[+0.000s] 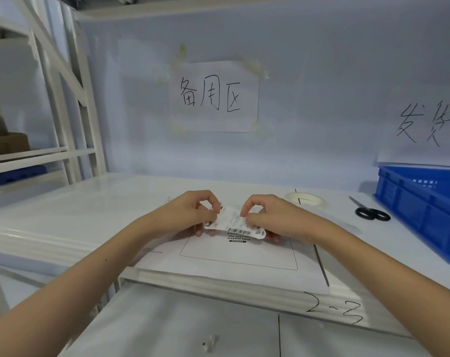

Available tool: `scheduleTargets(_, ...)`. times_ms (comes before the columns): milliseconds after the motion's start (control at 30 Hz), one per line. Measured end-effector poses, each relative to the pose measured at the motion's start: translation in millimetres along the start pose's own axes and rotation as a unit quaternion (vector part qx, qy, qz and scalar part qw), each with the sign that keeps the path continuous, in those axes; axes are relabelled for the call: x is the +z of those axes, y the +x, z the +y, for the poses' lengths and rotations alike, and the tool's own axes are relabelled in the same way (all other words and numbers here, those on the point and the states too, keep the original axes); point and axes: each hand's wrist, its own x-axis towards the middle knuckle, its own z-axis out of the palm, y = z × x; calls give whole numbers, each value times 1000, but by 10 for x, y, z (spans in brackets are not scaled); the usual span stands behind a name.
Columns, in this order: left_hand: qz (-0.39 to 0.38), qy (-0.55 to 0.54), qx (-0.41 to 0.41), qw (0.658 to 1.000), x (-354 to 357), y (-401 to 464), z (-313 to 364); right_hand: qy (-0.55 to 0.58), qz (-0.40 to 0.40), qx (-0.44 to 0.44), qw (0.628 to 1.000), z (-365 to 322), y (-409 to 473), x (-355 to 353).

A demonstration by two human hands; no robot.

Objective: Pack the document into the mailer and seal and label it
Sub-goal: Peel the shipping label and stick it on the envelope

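Observation:
A white mailer (234, 264) lies flat on the shelf in front of me, its printed waybill box facing up. A small white shipping label (234, 224) with barcodes is held just above the top of that box. My left hand (195, 212) pinches the label's left edge and my right hand (267, 215) pinches its right edge. The label curls a little between them. The document is not visible.
A roll of tape (306, 199) sits behind my right hand, with black-handled scissors (370, 212) further right. A blue plastic crate (424, 210) stands at the right edge. Paper signs hang on the back wall; white racking stands on the left.

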Motion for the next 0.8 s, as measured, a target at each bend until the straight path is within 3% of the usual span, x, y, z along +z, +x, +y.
scheduleTargets(100, 4, 18, -10, 1000, -39, -49, 9, -55, 10, -9, 998, 25, -24, 3)
scheduleTargets(300, 10, 28, -15, 999, -88, -169, -20, -25, 29, 7, 999, 63, -72, 12)
scheduleTargets(533, 11, 64, 5, 998, -73, -223, -76, -26, 107, 10, 994, 116, -103, 3)
scheduleTargets(800, -16, 74, 15, 997, -109, -229, -126, -49, 116, -5, 992, 150, -158, 54)
